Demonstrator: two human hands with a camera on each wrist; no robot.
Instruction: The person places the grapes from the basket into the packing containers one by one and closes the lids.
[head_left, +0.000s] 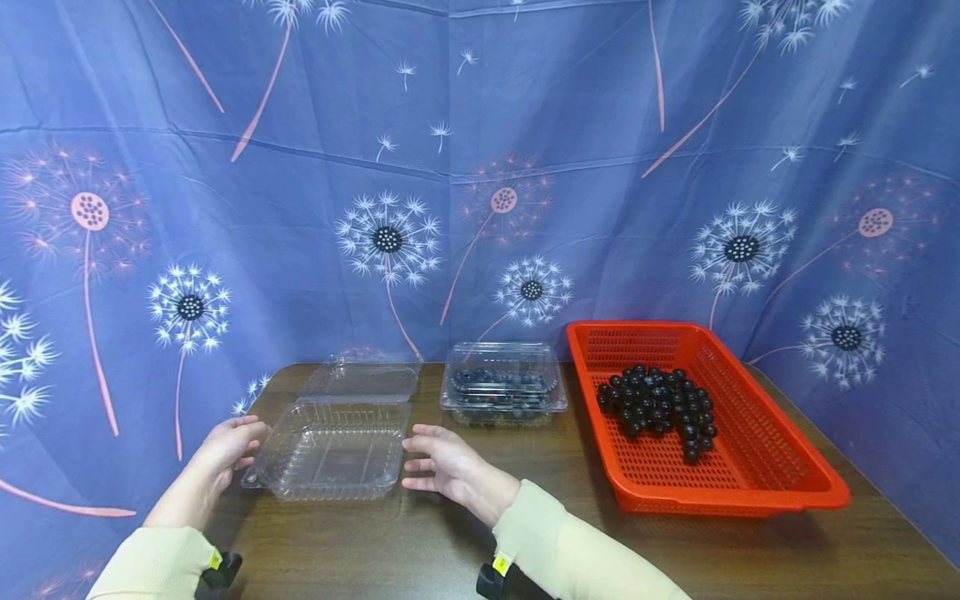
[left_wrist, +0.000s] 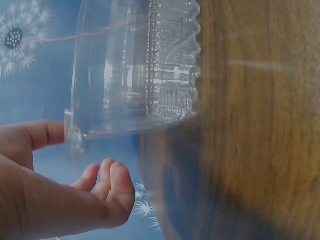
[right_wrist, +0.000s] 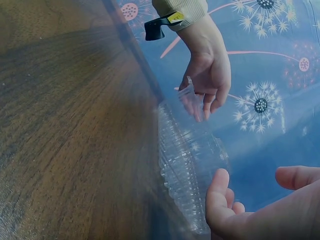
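Note:
A clear plastic clamshell box stands on the table with its lid folded back toward the curtain. My left hand is at the box's left side, fingers loosely bent. In the left wrist view, the thumb of that hand reaches the corner tab, and the other fingers curve beneath it without gripping. On the opposite side, my right hand has its fingers spread, tips close to the box's right wall. From the right wrist view, both hands flank the box.
A closed clamshell box with dark fruit inside stands at the back middle. To the right, a red plastic basket holds a bunch of dark grapes. A blue dandelion-print curtain hangs behind the wooden table.

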